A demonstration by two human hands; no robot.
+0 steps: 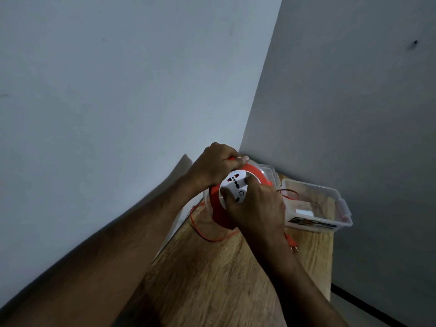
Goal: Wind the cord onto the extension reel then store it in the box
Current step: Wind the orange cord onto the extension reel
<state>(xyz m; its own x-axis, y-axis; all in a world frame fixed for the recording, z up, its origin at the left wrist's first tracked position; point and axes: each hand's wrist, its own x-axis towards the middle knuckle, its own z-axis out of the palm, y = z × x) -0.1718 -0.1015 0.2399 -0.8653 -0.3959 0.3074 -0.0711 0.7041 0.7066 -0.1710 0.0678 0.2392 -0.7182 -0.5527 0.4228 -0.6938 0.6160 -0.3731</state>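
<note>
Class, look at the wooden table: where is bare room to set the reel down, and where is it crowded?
Free: the near stretch of the wooden table, bordered by both forearms and the orange cord. Crowded: the far corner, with the reel, both hands, the plug and the clear plastic box by the walls.

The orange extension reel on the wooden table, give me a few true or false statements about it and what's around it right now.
1. Both hands are on the orange extension reel with the white socket face. True: the left hand grips its top, the right hand is on the socket face.
2. The thin orange cord is fully wound in. False: a loop lies loose on the wooden table.
3. The orange plug with brass pins lies on the table. True.
4. The reel is inside the clear plastic box. False: the box stands open to its right, without the reel.
5. The box is on the floor. False: it is on the table, by the wall.
</note>
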